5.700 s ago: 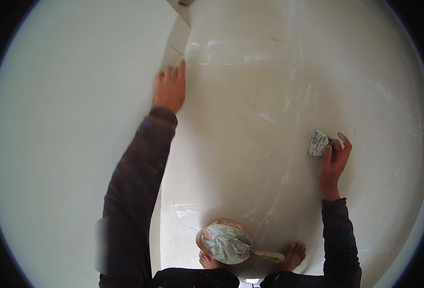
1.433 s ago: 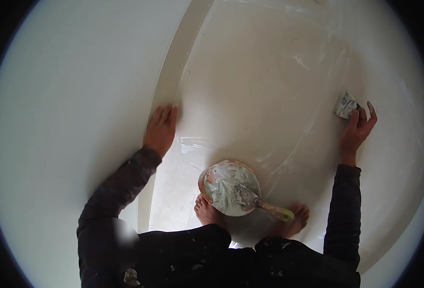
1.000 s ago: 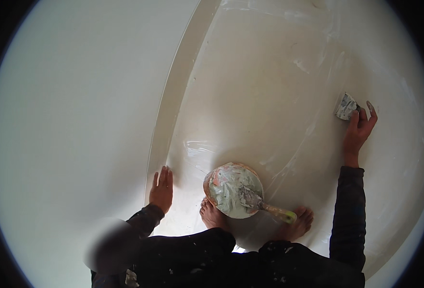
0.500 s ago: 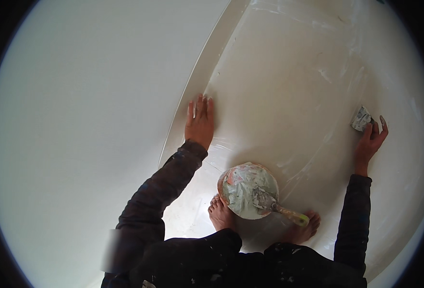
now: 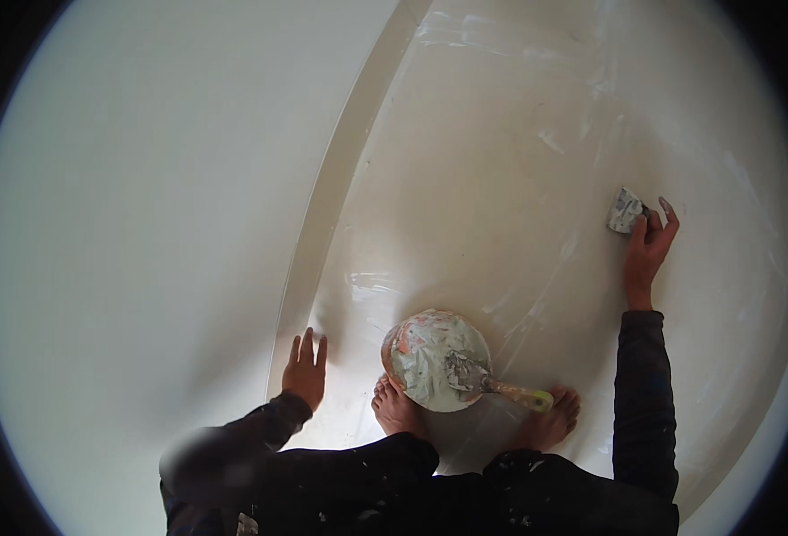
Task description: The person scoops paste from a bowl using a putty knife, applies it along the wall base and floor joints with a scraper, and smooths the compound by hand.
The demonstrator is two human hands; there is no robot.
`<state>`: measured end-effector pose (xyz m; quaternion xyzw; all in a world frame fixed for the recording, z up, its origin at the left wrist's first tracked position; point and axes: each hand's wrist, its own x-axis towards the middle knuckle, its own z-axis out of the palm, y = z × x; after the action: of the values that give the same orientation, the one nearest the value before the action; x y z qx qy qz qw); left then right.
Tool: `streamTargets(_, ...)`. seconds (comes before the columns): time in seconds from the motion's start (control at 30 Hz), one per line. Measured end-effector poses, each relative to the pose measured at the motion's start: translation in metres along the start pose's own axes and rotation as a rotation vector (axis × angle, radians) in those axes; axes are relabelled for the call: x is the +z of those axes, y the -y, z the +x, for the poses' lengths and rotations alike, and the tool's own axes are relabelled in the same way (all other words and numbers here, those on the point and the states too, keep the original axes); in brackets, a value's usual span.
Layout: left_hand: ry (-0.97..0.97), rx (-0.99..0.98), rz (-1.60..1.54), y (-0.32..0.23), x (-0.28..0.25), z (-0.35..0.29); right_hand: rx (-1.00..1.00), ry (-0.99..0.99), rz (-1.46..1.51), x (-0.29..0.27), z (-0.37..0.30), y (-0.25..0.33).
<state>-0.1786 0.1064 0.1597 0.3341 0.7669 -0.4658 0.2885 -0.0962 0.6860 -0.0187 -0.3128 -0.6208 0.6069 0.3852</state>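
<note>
Here, right hand [image 5: 648, 246] outstretched with scraper [image 5: 626, 211].

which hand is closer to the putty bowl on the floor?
Left. The left hand lies flat on the floor just left of the bowl, apart from it. The right hand is far up and right of it, pressing a small scraper to the floor.

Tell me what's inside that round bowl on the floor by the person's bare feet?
The round bowl is smeared with whitish-grey paste. A putty knife lies in it, blade in the paste, yellowish handle sticking out over the rim toward one bare foot. The bowl's bottom is covered by paste and cannot be seen.
</note>
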Motion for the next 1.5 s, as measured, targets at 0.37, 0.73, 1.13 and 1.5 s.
streamTargets(0.37,-0.856,-0.082,0.151,0.08,-0.266,0.277,0.049,0.014,-0.005,0.005,0.02,0.006)
streamTargets(0.73,-0.746,-0.037,0.304,0.088,-0.245,0.279,0.014,-0.027,-0.159,-0.003,0.034,-0.019)
streamTargets(1.13,-0.232,-0.026,0.19,0.03,-0.069,0.083,0.076,-0.006,-0.109,0.0,0.051,-0.02)
streamTargets(1.5,0.057,0.025,-0.204,0.015,-0.042,0.0,0.018,-0.027,-0.11,0.004,0.067,-0.023)
